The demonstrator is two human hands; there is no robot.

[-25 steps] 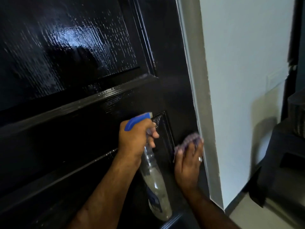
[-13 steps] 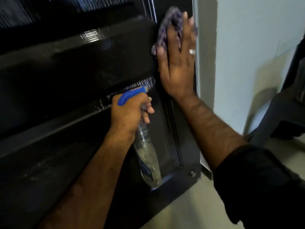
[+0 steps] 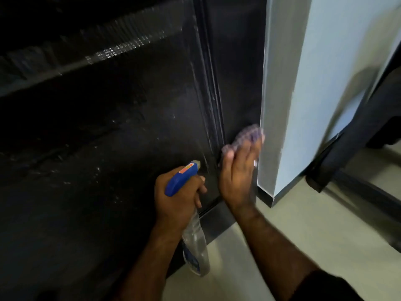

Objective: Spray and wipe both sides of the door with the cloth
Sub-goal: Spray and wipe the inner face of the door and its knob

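Note:
A glossy black panelled door point(image 3: 112, 131) fills the left and middle of the view, with its lower right edge near the floor. My left hand point(image 3: 178, 198) grips a clear spray bottle point(image 3: 195, 244) by its blue trigger head, nozzle aimed at the door. My right hand point(image 3: 238, 172) presses a purple cloth point(image 3: 249, 135) flat against the door's right stile, just beside the wall corner. Its fingers lie straight over the cloth, and a ring shows on one finger.
A pale blue wall corner point(image 3: 288, 105) stands right against the door's edge, with a dark skirting at its foot. Light floor point(image 3: 303, 227) spreads below. Dark furniture point(image 3: 373, 118) stands at the far right.
My right hand has slid the cloth down the door's right stile from high up to near the bottom. The view has dropped lower. The left hand still holds the bottle.

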